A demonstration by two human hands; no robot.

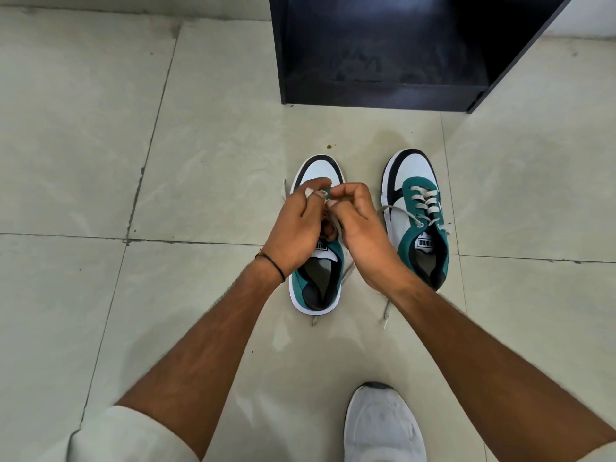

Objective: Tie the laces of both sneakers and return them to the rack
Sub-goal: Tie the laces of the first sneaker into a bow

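Note:
Two green, white and black sneakers stand side by side on the tiled floor, toes pointing away from me. Over the left sneaker [316, 288], my left hand [296, 225] and my right hand [360, 228] meet above the tongue, each pinching a strand of its white laces [346, 271]. The hands hide most of that lacing; loose lace ends trail on the floor beside it. The right sneaker [416, 211] stands untouched, its laces [423, 203] untied and splayed. The black rack [383, 55] stands just beyond the shoes, its bottom shelf bare.
My own foot in a white shoe [383, 425] stands at the bottom of the view. Pale floor tiles [133, 161] stretch all around. A small brown speck [329, 146] lies between the rack and the sneakers.

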